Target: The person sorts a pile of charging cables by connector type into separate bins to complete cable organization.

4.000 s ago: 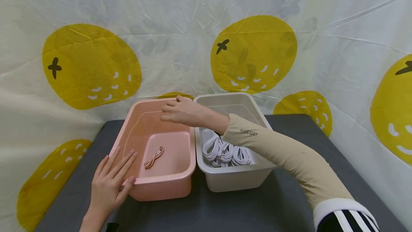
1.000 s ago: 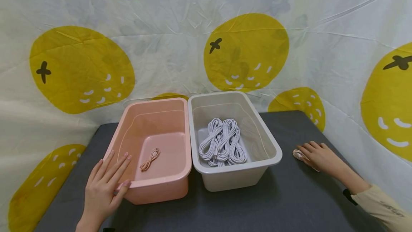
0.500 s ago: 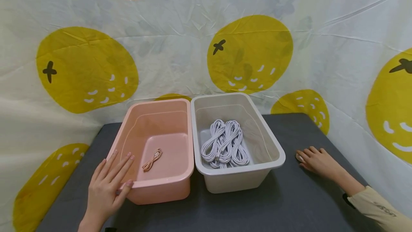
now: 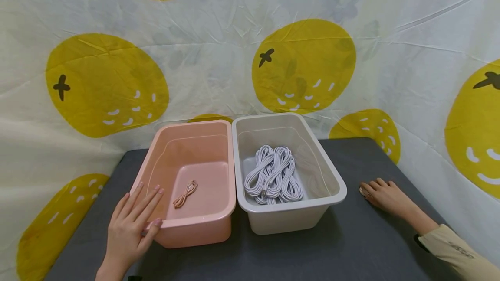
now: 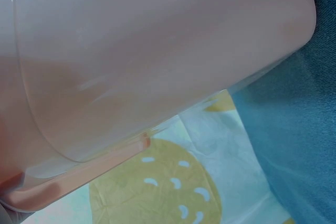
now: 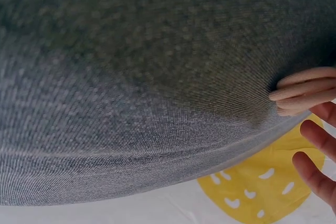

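Observation:
My left hand (image 4: 130, 224) lies with straight fingers on the near left corner of a pink bin (image 4: 197, 219). In the left wrist view the bin's outer wall (image 5: 168, 40) fills much of the picture. One small bundled tan charging cable (image 4: 185, 194) rests on the bin's floor. Off to the right, my right hand (image 4: 386, 195) is down at the dark table, holding another bundled tan cable (image 6: 304, 90); most of that bundle is hidden in the head view. Its other fingers (image 6: 315, 174) stand apart from the cable, and the thumb is hidden.
A grey-beige bin (image 4: 297, 205) stands against the pink one, with several coiled white cables (image 4: 273, 174) inside. Dark cloth covers the table (image 4: 281, 255). Behind hangs a white curtain (image 4: 211, 81) with yellow fruit prints.
Four seconds ago my right hand was over the pink bin; by one second ago it had reached the tan cable at the right. Since then its fingers cover more of it. The left hand stays.

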`<act>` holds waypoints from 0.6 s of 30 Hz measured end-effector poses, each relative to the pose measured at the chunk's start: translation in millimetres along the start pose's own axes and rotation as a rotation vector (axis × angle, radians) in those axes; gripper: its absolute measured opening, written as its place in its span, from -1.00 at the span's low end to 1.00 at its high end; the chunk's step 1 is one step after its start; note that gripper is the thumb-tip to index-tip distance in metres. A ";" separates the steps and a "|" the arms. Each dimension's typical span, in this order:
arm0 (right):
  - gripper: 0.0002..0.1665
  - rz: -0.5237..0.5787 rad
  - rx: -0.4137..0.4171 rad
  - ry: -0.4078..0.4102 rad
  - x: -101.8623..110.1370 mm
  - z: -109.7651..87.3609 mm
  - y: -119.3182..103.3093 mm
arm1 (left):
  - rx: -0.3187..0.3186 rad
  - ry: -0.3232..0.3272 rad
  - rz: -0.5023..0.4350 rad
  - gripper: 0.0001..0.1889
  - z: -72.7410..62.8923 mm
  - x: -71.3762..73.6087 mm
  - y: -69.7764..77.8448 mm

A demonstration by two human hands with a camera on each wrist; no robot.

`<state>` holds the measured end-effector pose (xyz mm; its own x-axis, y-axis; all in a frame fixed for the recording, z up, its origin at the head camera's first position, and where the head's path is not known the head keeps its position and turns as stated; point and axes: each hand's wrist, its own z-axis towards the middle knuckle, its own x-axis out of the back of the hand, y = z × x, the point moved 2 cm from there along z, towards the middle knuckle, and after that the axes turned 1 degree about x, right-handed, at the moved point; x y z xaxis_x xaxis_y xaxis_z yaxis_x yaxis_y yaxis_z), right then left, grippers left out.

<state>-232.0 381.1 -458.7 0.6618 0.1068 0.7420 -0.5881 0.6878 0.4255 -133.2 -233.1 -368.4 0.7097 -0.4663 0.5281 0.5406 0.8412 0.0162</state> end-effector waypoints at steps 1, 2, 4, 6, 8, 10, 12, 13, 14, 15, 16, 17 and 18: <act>-0.28 0.000 -0.002 0.001 -0.5 -0.1 -0.1 | 0.001 -0.001 0.001 -0.45 -0.2 0.0 0.0; -0.29 -0.002 -0.003 0.002 -1.0 -0.2 -0.2 | 0.001 -0.001 0.002 -0.46 -0.3 -0.1 -0.2; -0.29 -0.001 -0.004 0.006 -1.3 0.2 -0.9 | 0.003 -0.001 0.002 -0.46 -0.6 -0.2 -0.4; -0.30 -0.001 -0.003 0.009 -2.1 -0.1 -1.2 | 0.006 -0.004 0.005 -0.46 -1.0 -0.3 -0.6; -0.30 0.001 -0.004 0.013 -2.2 0.3 -1.5 | 0.007 -0.003 0.007 -0.45 -1.3 -0.7 -0.6; -0.29 0.000 -0.009 0.021 -1.8 0.8 -2.2 | 0.007 -0.002 0.008 -0.45 -1.3 -0.9 -0.5; -0.28 -0.007 -0.012 0.038 -0.7 2.7 -3.0 | 0.005 0.001 0.009 -0.45 -1.1 -1.2 -0.2; -0.27 -0.013 -0.013 0.045 -0.2 3.8 -3.1 | 0.003 0.002 0.010 -0.45 -1.0 -1.2 -0.1; -0.26 -0.019 -0.017 0.052 0.5 5.1 -3.2 | 0.003 0.002 0.010 -0.45 -0.9 -1.2 0.0; -0.25 -0.024 -0.018 0.059 1.3 6.5 -3.0 | 0.003 0.002 0.009 -0.45 -0.7 -1.1 0.1; -0.26 -0.031 -0.017 0.065 2.1 8.0 -2.4 | 0.003 0.002 0.009 -0.45 -0.6 -1.0 0.1; -0.26 -0.037 -0.016 0.068 3.0 9.6 -1.7 | 0.004 0.001 0.010 -0.45 -0.5 -1.0 0.1; -0.26 -0.043 -0.015 0.068 4.3 11.1 -0.9 | 0.005 0.000 0.009 -0.45 -0.4 -0.8 0.1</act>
<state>-233.9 373.0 -450.2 0.7170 0.1250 0.6858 -0.5515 0.7034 0.4484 -133.6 -232.7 -369.1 0.7145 -0.4587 0.5283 0.5321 0.8466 0.0155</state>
